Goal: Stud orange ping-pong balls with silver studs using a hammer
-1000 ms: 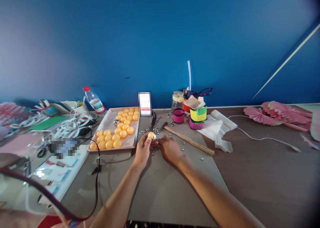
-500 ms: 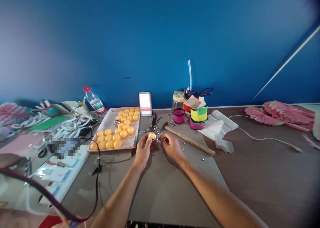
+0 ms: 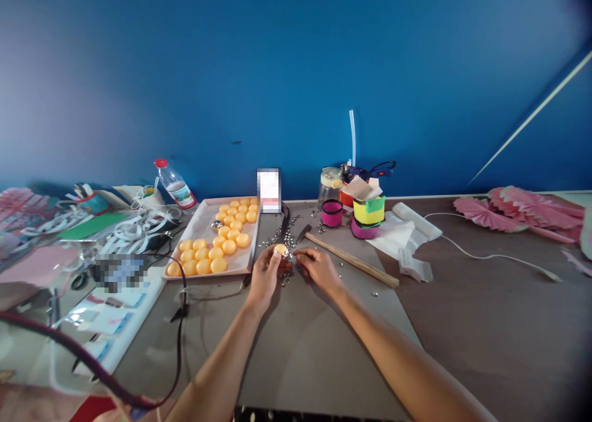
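Observation:
My left hand (image 3: 265,273) grips an orange ball (image 3: 280,250) that is partly covered with shiny silver studs. Just right of it, my right hand (image 3: 317,268) has its thumb and fingertips pinched together; whatever is between them is too small to make out. Around and beyond both hands lie loose silver studs (image 3: 292,223), scattered over the grey mat (image 3: 319,360). Left of my hands, a shallow box (image 3: 240,265) holds many plain orange balls (image 3: 202,266) and one silver-covered ball (image 3: 216,225).
A hammer (image 3: 354,258) lies just right of my right hand. Behind it stand a magenta ring-shaped container (image 3: 332,213), a clear jar (image 3: 330,187) and a yellow-green container (image 3: 369,212). A bottle (image 3: 176,186), cables and papers crowd the left. Pink paper fans (image 3: 522,209) lie far right.
The right hand's fingers have shifted slightly and look a bit more stretched toward the ball. The left hand keeps its hold on the ball.

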`<state>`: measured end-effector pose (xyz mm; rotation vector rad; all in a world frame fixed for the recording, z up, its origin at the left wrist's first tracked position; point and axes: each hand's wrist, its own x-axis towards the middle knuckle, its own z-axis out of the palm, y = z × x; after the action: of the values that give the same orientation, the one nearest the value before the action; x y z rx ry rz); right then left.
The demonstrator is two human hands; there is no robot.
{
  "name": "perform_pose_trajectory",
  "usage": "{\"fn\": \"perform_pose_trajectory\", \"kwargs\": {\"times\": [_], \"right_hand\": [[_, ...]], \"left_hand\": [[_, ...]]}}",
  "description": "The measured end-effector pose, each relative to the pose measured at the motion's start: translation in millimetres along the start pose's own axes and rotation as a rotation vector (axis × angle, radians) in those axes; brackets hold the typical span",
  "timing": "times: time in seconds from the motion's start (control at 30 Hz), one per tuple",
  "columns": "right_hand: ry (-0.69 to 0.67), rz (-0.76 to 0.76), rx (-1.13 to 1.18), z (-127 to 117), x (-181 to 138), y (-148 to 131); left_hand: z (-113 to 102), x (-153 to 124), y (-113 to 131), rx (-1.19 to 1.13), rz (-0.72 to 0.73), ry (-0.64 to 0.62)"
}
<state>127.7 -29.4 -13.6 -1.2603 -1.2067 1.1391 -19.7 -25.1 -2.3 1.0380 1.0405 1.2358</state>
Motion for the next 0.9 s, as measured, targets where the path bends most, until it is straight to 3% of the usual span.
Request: {"fn": "perform_pose_trajectory", "kwargs": {"times": [0.07,0.23,0.63,0.9], "right_hand": [[-0.016,0.054,0.132,1,-1,-2],[-0.030,0.005,0.295,7,-4,-7],[-0.029,-0.159,0.059,10,-6,-4],[-0.061,-0.070,0.141,13,-5,1]], "left_hand": [[0,0,1,-0.002,-0.006,0.005],[3,-2,1,-0.028,-0.004,-0.046],[7,-4,-4,-0.041,-0.015,-0.085],[6,-4,-5,-0.028,0.006,-0.113]]}}
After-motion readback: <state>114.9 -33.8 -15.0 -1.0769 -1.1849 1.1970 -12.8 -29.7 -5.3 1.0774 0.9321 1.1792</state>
